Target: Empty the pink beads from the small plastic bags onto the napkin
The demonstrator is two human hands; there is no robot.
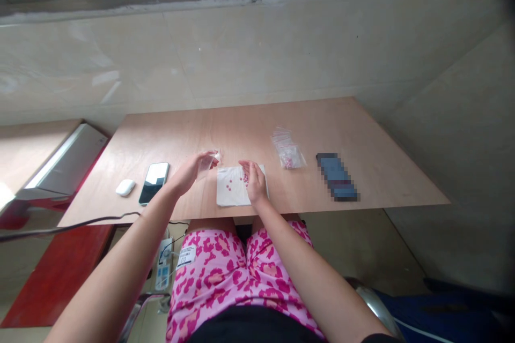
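My left hand [193,169] is closed on a small clear plastic bag [206,166], held just above the table left of a white sheet [223,196]. The sheet lies near the table's front edge and looks like paper or cloth. Several small reddish-pink beads or pellets [229,181] are scattered on it. Over the sheet's right side is my right hand [255,182], on edge with its fingers stretched out and slightly curved. Some of the beads lie close beside its palm. I cannot tell whether its fingers touch them.
A stack of clear zip bags [288,150], with pink pieces in it, lies behind and to the right. Farther right is a dark, blurred-out phone-like device [337,177]. On the left are a smartphone [154,183], a white rounded case [125,187] and a dark cable [80,223].
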